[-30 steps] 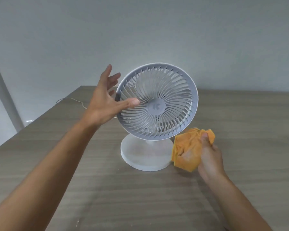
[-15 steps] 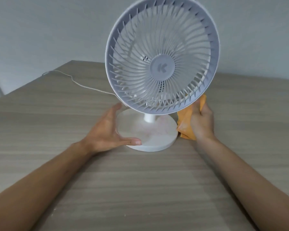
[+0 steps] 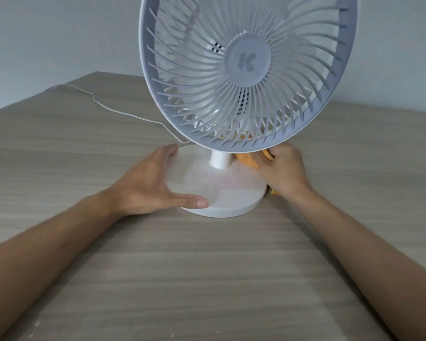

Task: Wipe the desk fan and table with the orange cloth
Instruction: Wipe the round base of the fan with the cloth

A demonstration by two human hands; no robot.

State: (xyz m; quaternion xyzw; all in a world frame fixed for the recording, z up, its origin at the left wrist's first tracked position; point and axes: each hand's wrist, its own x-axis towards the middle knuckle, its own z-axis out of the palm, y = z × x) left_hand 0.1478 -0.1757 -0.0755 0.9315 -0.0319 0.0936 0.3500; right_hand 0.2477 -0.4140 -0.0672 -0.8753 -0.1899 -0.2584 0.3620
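Observation:
The white desk fan point(image 3: 249, 70) stands upright on the wooden table point(image 3: 182, 279), its round grille filling the upper middle of the view. Its round base point(image 3: 226, 193) looks dusty. My left hand point(image 3: 153, 183) rests flat against the base's left edge, fingers straight and thumb along the front rim. My right hand point(image 3: 283, 171) grips the orange cloth point(image 3: 247, 161) and presses it onto the right side of the base, beside the short neck. Most of the cloth is hidden under my hand and behind the grille.
A thin white cord point(image 3: 113, 109) runs from behind the fan across the table to the far left edge. A plain grey wall stands behind the table. A few pale specks lie on the table near the front left.
The view has closed in on the fan. My left hand dropped from the grille to the base one second ago and stays there. My right hand has moved the cloth from beside the base onto it.

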